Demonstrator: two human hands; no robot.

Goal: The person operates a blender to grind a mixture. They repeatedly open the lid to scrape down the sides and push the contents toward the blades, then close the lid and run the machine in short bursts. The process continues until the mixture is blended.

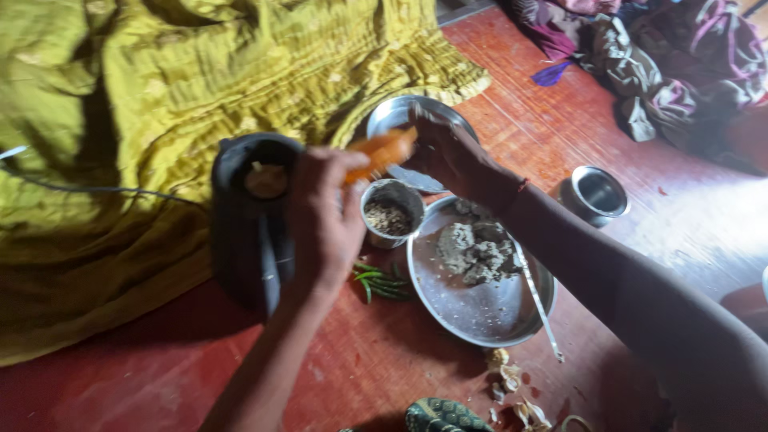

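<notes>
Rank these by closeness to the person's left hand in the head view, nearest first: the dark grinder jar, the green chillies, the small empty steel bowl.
From the left hand:
1. Dark grinder jar, touching its left side.
2. Green chillies, just right, on the floor.
3. Small empty steel bowl, far right.

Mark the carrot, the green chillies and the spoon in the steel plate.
carrot [384, 150], head view, middle of the orange piece between both hands.
green chillies [379, 282], head view, centre of the bunch on the floor.
spoon [534, 298], head view, mid-handle.
</notes>
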